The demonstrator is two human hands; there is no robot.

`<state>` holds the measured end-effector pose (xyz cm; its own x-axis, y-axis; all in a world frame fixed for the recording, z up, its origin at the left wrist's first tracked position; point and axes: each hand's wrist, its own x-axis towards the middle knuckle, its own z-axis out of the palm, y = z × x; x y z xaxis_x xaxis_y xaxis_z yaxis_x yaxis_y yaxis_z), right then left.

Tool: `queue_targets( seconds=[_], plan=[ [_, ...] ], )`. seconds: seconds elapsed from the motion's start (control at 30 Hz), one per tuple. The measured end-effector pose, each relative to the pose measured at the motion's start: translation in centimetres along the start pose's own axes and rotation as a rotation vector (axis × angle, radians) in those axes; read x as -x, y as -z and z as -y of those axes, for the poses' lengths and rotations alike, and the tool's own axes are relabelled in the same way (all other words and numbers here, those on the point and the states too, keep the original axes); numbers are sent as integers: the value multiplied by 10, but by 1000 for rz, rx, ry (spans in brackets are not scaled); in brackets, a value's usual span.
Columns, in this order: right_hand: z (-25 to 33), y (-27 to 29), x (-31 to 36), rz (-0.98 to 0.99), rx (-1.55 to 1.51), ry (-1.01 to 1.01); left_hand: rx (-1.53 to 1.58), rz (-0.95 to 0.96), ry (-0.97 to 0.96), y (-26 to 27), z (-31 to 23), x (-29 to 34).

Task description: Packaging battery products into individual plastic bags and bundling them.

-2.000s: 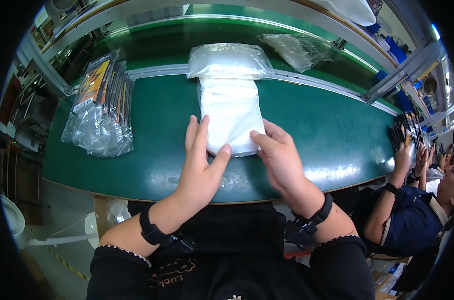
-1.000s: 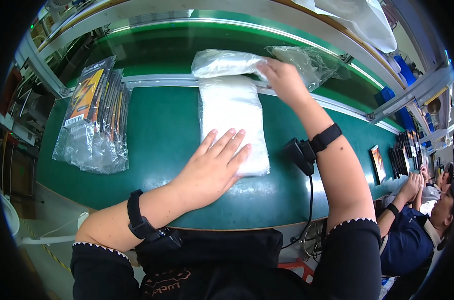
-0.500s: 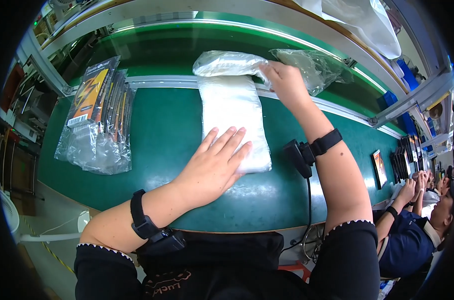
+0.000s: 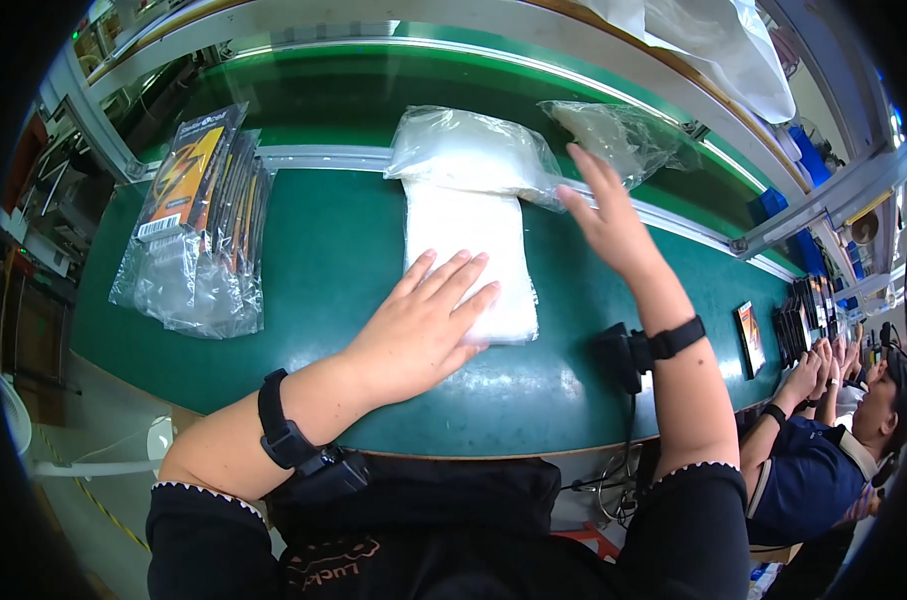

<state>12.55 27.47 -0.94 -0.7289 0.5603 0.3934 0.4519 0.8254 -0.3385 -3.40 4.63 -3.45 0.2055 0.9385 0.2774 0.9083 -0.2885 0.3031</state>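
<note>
A stack of clear plastic bags (image 4: 464, 225) lies on the green table (image 4: 324, 260) in front of me. My left hand (image 4: 419, 318) rests flat on the near part of that stack, fingers spread. Over the far end of the stack lies a bulging clear plastic bag (image 4: 474, 145), reaching past the table's metal rail. My right hand (image 4: 606, 222) is raised just right of this bag, fingers stretched out and apart, with nothing in it. Whether its fingertips still touch the bag's edge I cannot tell.
At the left stands a row of bagged black-and-orange packages (image 4: 199, 200). Another crumpled clear bag (image 4: 619, 140) lies beyond the rail at the far right. One package (image 4: 751, 338) lies on the right, near more packages (image 4: 799, 315) and a co-worker (image 4: 819, 450).
My right hand has let go of the bulging bag and moved right and nearer, its fingers opening. The bag has spread out wider. My left hand has stayed on the stack.
</note>
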Motion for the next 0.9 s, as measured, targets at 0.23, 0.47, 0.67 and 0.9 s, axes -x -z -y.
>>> queue_targets(
  seconds=[0.23, 0.47, 0.67, 0.9],
  plan=[
    [-113, 79, 72, -79, 398, -552, 189, -38, -13, 11, 0, 0],
    [-209, 134, 195, -87, 759, -1236, 298, -88, -57, 30, 4, 6],
    [-148, 130, 168, 165, 777, -1113, 290, -131, -21, 40, 10, 9],
    [-33, 88, 127, 194, 384, -474, 259, -96, -48, 44, 9, 8]
  ],
)
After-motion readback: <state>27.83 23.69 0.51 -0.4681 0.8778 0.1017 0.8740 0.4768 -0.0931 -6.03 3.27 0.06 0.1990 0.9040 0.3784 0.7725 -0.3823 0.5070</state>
